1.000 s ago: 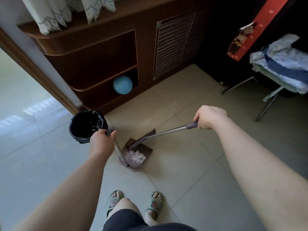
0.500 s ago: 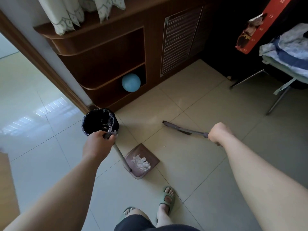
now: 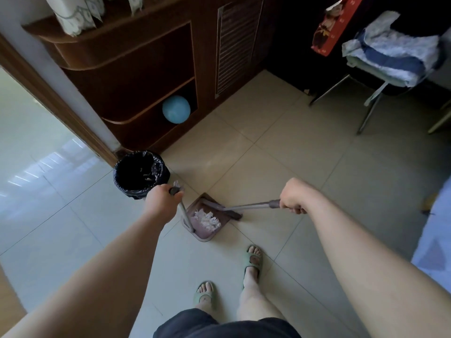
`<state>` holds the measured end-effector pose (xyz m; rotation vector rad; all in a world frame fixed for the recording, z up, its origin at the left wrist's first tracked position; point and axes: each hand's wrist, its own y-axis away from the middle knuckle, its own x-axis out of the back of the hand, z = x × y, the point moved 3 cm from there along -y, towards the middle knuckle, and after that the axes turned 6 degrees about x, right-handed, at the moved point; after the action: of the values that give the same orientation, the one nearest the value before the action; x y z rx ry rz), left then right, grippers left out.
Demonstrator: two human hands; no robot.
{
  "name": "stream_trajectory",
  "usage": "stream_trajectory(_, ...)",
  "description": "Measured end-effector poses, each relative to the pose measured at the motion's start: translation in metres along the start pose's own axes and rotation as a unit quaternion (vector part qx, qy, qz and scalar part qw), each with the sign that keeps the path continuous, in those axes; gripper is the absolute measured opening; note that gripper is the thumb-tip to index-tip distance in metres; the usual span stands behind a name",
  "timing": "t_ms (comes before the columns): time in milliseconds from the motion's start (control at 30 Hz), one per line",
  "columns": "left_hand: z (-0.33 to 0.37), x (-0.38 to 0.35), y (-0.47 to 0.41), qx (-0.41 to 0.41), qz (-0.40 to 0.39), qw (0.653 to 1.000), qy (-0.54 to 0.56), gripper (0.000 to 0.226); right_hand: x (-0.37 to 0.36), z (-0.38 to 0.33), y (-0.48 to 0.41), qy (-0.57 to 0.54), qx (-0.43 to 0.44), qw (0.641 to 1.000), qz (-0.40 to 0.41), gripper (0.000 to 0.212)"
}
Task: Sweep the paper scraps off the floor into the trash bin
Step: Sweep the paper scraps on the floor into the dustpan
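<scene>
Paper scraps: a loose white heap lying inside the dustpan, toward its back wall and near the foot of its upright handle. The dustpan rests flat on the tiled floor, its open lip facing away from the person, with the broom head laid across that lip and touching it. The trash bin, lined with a black bag and holding a few pale scraps already, stands on the floor just beside the dustpan, at the corner of the dark wooden cabinet by the doorway. No scraps can be made out on the bare tiles around the pan, though small pieces would be hard to tell at this size.

Left hand: fingers curled tight around the top of the dustpan handle. Right hand: fingers wrapped in a fist around the broom handle, knuckles up.

Judged stage: collection appears complete; lifting and tipping into the bin remain.

Risks: the scraps are light and unpacked, so a quick lift or a forward tilt of the pan could spill them over the lip. The bin mouth is narrow compared with the pan, so a tip begun off-centre would scatter paper beside it. Bumping the light bin with the pan may topple it.
</scene>
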<state>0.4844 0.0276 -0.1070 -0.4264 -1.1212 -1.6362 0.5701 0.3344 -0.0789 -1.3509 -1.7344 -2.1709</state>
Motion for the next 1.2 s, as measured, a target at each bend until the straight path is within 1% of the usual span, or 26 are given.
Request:
stream_trajectory(100, -0.015, 0.007, 0.003, 0.009, 0.006, 0.999, 0.033, 0.030, 0.005, 0.008, 0.017, -0.031, -0.023, 0.998, 0.052, 0.026)
stream_trajectory(200, -0.022, 0.020, 0.016, 0.016, 0.036, 0.998, 0.050, 0.032, 0.006, 0.020, 0.032, -0.029, -0.047, 0.996, 0.074, 0.024)
stream_trajectory(267, -0.026, 0.030, 0.025, 0.014, 0.063, 0.997, 0.033, 0.035, 0.002, 0.024, 0.041, -0.041, -0.066, 0.994, 0.080, 0.027)
stream_trajectory(400, -0.040, 0.048, 0.040, 0.021, 0.090, 0.996, 0.004, 0.032, -0.008, 0.028, 0.048, -0.069, -0.107, 0.988, 0.092, 0.041)
stream_trajectory(500, -0.055, 0.056, 0.052, 0.032, 0.097, 0.994, -0.030, 0.026, -0.020, 0.034, 0.051, -0.097, -0.133, 0.979, 0.117, 0.041)
stream_trajectory(667, -0.077, 0.059, 0.073, 0.054, 0.104, 0.991, -0.071, 0.023, -0.054, 0.051, 0.051, -0.114, -0.137, 0.970, 0.167, 0.030)
stream_trajectory(767, -0.085, 0.056, 0.085, 0.050, 0.108, 0.990, -0.073, 0.026, -0.079, 0.061, 0.051, -0.119, -0.141, 0.970, 0.159, 0.028)
stream_trajectory(867, -0.096, 0.046, 0.100, 0.043, 0.109, 0.989, -0.088, 0.031, -0.114, 0.075, 0.048, -0.155, -0.155, 0.970, 0.108, 0.019)
stream_trajectory(933, -0.104, 0.035, 0.111, 0.040, 0.102, 0.990, -0.092, 0.033, -0.141, 0.087, 0.043, -0.183, -0.162, 0.967, 0.064, 0.017)
stream_trajectory(1033, -0.111, 0.021, 0.124, 0.034, 0.088, 0.991, -0.096, 0.034, -0.177, 0.102, 0.047, -0.209, -0.136, 0.968, 0.015, 0.019)
stream_trajectory(1100, -0.117, 0.013, 0.132, 0.037, 0.082, 0.993, -0.079, 0.032, -0.198, 0.108, 0.054, -0.209, -0.112, 0.971, 0.008, 0.015)
stream_trajectory(1200, -0.125, 0.008, 0.140, 0.038, 0.076, 0.994, -0.065, 0.029, -0.217, 0.105, 0.068, -0.238, -0.096, 0.967, -0.001, 0.013)
